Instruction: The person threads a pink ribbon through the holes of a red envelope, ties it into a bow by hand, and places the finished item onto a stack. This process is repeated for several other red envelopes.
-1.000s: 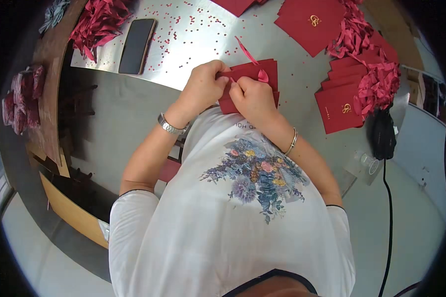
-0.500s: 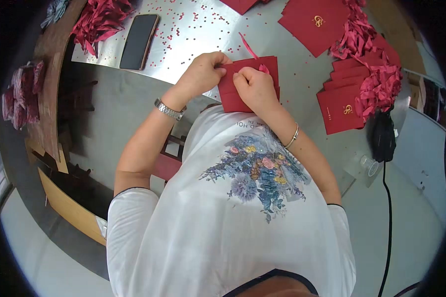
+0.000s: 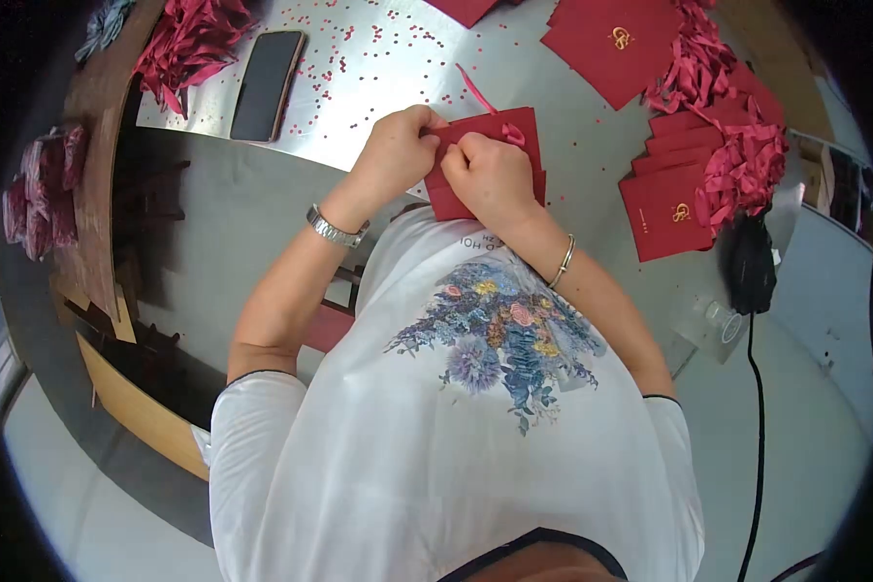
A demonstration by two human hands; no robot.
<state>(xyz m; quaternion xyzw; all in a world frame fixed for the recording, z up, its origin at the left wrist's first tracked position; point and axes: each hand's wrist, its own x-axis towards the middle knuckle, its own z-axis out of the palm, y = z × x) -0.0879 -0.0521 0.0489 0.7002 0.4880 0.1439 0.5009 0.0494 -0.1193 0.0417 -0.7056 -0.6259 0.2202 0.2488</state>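
A flat dark red paper bag (image 3: 519, 123) lies at the table's near edge, against the white shirt. My left hand (image 3: 398, 150) is closed in a pinch at its upper left edge. Over the middle of the bag my right hand (image 3: 495, 179) is curled shut, its fingertips close to my left fingers; what they hold is hidden. A pink-red ribbon (image 3: 475, 92) sticks up past the bag's top edge, and a loop of it shows just above my right knuckles.
Red bags with gold logos (image 3: 664, 209) and bunched ribbons (image 3: 742, 175) lie to the right. A phone (image 3: 268, 85) and a ribbon heap (image 3: 189, 48) are at the left, with red dots scattered nearby. A clear cup (image 3: 723, 320) and a black cable (image 3: 759, 417) are lower right.
My right hand has moved slightly left over the bag, towards my left hand, uncovering more of the ribbon loop. My left hand stays at the bag's edge.
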